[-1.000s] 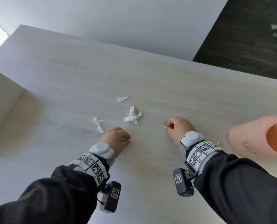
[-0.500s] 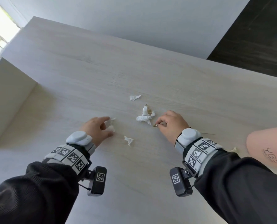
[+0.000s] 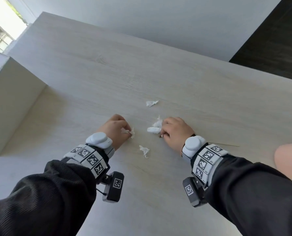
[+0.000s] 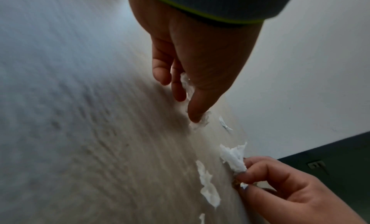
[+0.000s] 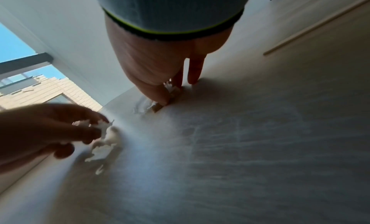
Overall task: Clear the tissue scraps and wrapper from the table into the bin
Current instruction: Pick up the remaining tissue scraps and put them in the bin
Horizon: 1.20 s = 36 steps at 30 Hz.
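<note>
My left hand (image 3: 129, 132) pinches a white tissue scrap (image 3: 131, 132) against the pale wood table (image 3: 107, 82); the thumb (image 4: 196, 115) presses it down, with more tissue (image 4: 187, 85) tucked behind the fingers. A little to the right, my right hand (image 3: 162, 132) holds a clump of tissue scraps (image 3: 156, 127) and a small brown wrapper piece (image 3: 160, 136) under its thumb (image 5: 158, 94). One loose scrap (image 3: 151, 103) lies beyond the hands. Another loose scrap (image 3: 144, 150) lies between my wrists. The pink bin (image 3: 290, 160) shows at the right edge.
A pale box-like block (image 3: 14, 103) stands on the table at the left. The table's far edge meets a white wall (image 3: 159, 23), with dark floor (image 3: 278, 40) at the upper right. A thin stick (image 3: 227, 145) lies right of my right wrist.
My left hand has curled its fingers round the scrap it was reaching for. My right hand has moved left onto the middle clump of tissue and taken hold of it.
</note>
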### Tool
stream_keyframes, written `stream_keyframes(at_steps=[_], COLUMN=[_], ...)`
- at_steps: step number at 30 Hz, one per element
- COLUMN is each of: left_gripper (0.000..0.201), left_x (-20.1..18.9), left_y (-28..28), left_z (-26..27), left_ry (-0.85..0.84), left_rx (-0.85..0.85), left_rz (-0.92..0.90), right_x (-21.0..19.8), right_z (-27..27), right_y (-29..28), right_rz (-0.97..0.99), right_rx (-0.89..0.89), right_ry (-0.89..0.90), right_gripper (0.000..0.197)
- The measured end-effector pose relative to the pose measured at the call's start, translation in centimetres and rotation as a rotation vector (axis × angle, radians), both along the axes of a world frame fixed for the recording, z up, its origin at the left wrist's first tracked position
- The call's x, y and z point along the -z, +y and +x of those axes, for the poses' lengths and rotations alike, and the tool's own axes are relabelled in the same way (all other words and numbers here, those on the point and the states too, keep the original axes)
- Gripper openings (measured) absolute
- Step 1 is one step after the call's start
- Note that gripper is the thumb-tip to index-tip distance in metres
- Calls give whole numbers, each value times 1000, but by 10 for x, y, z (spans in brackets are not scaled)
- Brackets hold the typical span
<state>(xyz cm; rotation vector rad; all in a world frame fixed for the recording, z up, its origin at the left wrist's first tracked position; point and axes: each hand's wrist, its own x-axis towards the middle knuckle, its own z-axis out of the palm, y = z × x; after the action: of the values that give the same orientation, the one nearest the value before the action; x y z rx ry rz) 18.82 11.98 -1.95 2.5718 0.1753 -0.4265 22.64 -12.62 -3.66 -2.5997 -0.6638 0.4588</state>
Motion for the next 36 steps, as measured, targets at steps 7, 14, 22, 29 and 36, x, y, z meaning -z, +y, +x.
stream_keyframes(at_steps=[7,14,22,29,36], left_gripper=[10,6,13,39,20], left_x=[-8,-1,-6,-8,-9], left_y=[-40,-62,-45,-37,-55], left_z=[51,76,33,-26,-42], left_ry=[3,16,28,212,218], left_rx=[180,255,85,167,327], left_rz=[30,15,-35,-143,65], right_x=[-6,-20,-6,-14,-39], right_z=[-23,-38,-45,-53,-79], right_y=[-14,-26,-32,-31,-53], right_rz=[-19,-86,-12,-129,-119], right_rx=[-17,-4,19,25,259], right_ry=[115,243,179,308,353], right_gripper=[15,39,13,22,21])
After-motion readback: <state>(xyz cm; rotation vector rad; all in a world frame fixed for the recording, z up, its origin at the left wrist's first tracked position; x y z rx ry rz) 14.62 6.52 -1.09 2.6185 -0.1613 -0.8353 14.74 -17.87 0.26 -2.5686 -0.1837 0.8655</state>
